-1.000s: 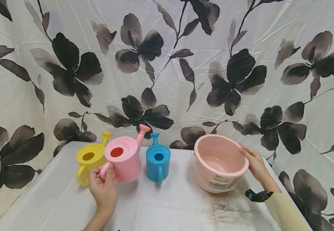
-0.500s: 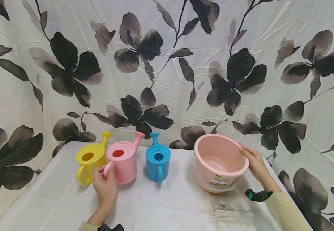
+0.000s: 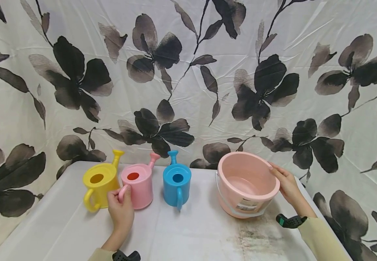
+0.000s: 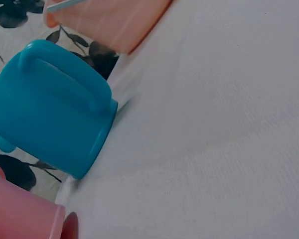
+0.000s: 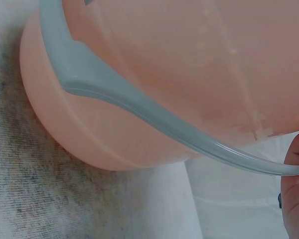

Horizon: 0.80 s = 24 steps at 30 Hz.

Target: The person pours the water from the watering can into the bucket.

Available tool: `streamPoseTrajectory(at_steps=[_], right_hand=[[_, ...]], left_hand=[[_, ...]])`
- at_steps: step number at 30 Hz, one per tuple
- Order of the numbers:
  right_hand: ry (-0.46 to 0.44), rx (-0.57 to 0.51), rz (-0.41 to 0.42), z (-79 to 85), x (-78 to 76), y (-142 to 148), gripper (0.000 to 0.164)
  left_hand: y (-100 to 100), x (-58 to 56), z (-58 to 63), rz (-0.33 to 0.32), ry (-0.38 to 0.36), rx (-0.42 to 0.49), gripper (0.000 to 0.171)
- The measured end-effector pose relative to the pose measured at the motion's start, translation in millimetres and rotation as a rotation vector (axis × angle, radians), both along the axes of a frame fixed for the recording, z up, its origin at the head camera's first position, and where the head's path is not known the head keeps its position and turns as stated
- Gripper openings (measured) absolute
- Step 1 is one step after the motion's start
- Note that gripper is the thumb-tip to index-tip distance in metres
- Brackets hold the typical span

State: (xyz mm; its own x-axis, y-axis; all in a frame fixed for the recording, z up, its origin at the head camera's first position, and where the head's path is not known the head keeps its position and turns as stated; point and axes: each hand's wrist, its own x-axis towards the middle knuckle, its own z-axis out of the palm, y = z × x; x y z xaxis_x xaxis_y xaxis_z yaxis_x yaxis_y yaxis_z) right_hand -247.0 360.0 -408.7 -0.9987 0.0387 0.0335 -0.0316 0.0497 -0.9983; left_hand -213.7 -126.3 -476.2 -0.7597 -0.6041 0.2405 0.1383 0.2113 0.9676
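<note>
My left hand [image 3: 121, 214] pinches the handle of a pink watering can [image 3: 142, 190], which stands upright on the white-covered table. Close on its left is a yellow watering can [image 3: 105, 192], and a blue watering can [image 3: 172, 195] stands a short gap to its right. In the left wrist view, part of the pink can [image 4: 20, 211] shows below the blue can [image 4: 50, 109]. My right hand [image 3: 286, 183] grips the right rim of a pink bucket [image 3: 225, 195]. The bucket's pale grey handle [image 5: 164, 124] hangs down its side in the right wrist view.
A dark, stained patch [image 3: 256, 237] marks the tablecloth [image 3: 181, 235] in front of the bucket. Behind the table hangs a white curtain [image 3: 188, 87] with dark flowers. All three cans point their spouts toward the back.
My left hand has lowered the pink watering can onto the table between the yellow and blue ones. My right hand and the bucket stay put.
</note>
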Motion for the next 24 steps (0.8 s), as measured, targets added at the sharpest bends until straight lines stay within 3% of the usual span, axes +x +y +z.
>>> streamPoseTrajectory(at_steps=[3, 6, 18, 24], right_hand=[[-0.007, 0.002, -0.001, 0.1, 0.1, -0.9, 0.061], [-0.001, -0.015, -0.007, -1.3, 0.0, -1.1, 0.054], [0.020, -0.039, -0.010, -2.4, 0.9, -0.7, 0.034], [0.031, -0.044, -0.004, -2.7, 0.7, -1.5, 0.032]], left_hand=[[-1.8, 2.5, -4.7, -0.025, -0.038, -0.020, 0.041], [-2.2, 5.0, -6.3, -0.049, -0.058, -0.041, 0.041], [1.3, 9.1, -7.8, -0.057, -0.061, -0.075, 0.032], [1.6, 9.4, -8.5, -0.039, -0.080, -0.096, 0.033]])
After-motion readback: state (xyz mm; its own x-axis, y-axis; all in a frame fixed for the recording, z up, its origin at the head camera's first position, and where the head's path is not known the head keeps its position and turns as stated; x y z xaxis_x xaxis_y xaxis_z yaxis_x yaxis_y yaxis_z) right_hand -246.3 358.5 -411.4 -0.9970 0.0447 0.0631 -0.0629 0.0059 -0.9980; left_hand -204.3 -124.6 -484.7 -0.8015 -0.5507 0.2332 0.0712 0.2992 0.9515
